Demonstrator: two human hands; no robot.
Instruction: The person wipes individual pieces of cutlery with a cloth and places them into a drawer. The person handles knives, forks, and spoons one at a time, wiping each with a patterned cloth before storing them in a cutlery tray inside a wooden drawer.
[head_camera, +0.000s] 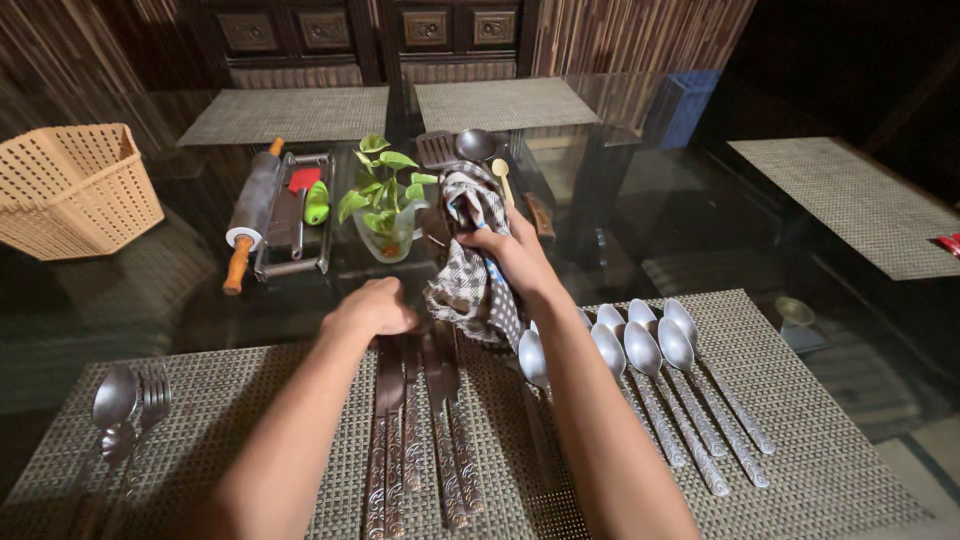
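Note:
My right hand grips a checked cloth bunched up above the woven placemat; a blue-handled item seems wrapped inside it, but I cannot tell what. My left hand is curled, resting on the tips of several table knives with patterned handles that lie side by side on the mat. Several spoons lie in a row to the right of my right forearm. A spoon and forks lie at the mat's left end.
A glass table holds a small potted plant, a rolling pin, a metal tray of utensils, a beige perforated basket, a dark ladle and spatula, and other placemats.

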